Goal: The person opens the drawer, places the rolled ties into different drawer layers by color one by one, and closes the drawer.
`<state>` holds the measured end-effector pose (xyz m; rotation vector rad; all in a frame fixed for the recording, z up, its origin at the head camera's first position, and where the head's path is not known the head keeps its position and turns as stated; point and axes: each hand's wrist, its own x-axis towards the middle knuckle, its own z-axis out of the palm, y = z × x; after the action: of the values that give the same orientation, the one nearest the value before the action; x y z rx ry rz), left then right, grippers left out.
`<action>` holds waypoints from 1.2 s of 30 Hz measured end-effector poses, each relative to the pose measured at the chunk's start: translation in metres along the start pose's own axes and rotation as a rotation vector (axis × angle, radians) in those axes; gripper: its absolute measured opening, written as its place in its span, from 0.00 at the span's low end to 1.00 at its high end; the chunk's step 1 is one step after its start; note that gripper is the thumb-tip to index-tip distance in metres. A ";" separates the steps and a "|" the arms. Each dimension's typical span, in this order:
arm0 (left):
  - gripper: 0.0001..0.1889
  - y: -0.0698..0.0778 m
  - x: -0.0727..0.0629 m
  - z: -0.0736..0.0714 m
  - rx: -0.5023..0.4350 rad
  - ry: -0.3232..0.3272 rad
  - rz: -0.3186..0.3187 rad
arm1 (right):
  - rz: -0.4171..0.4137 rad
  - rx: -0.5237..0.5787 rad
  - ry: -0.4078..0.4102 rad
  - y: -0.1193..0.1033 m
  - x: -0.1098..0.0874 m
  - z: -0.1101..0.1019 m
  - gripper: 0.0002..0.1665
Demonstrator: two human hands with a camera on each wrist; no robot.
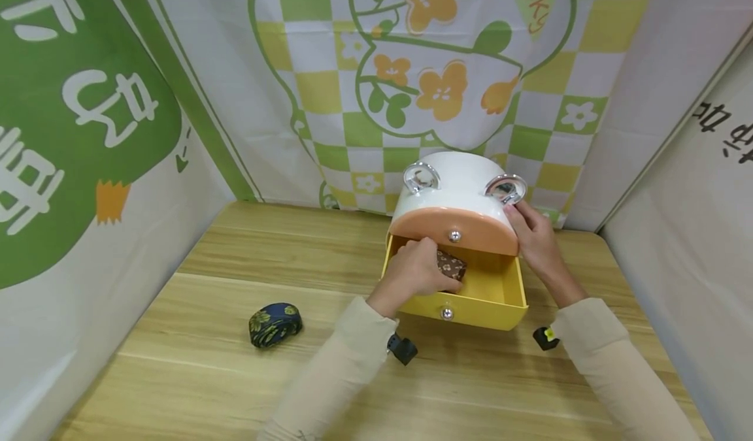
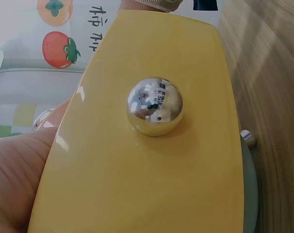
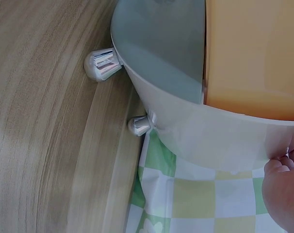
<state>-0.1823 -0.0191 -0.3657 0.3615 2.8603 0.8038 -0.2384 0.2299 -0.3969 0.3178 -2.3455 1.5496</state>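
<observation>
A small duck-like drawer cabinet (image 1: 459,173) has a white body, two chrome ring eyes and an orange upper front. Its yellow lower drawer (image 1: 465,313) is pulled out; the left wrist view is filled by that drawer's front and its round chrome knob (image 2: 155,107). My left hand (image 1: 414,268) reaches over the drawer's left side and holds a brown flower-patterned rolled necktie (image 1: 451,266), partly hidden by the fingers. At the cabinet's right side, my right hand (image 1: 536,242) grips the white shell just below the right ring (image 1: 506,189).
On the wooden table (image 1: 194,356), left of the cabinet, lies a dark blue rolled necktie with yellow flowers (image 1: 274,325). Chrome feet (image 3: 102,64) carry the cabinet. A green-and-yellow checked cloth (image 1: 329,95) hangs close behind, with printed panels at both sides.
</observation>
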 end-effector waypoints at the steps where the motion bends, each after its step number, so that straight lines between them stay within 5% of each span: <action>1: 0.39 0.000 0.001 0.000 0.005 -0.004 -0.003 | -0.001 0.005 0.001 0.000 0.000 0.000 0.31; 17: 0.46 -0.003 -0.002 -0.003 -0.003 -0.009 0.055 | -0.004 0.022 -0.006 0.001 0.000 0.000 0.31; 23: 0.27 -0.002 -0.012 -0.017 0.035 0.059 0.131 | -0.005 0.035 0.006 0.000 0.000 0.001 0.30; 31: 0.17 0.008 -0.038 -0.036 -0.018 0.226 0.244 | -0.022 0.028 0.011 0.000 0.001 0.000 0.29; 36: 0.11 0.009 -0.055 -0.041 -0.090 0.315 0.368 | -0.020 0.013 0.006 0.001 0.000 0.000 0.29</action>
<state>-0.1361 -0.0462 -0.3221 0.8356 3.0723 1.1398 -0.2385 0.2303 -0.3973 0.3380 -2.3217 1.5544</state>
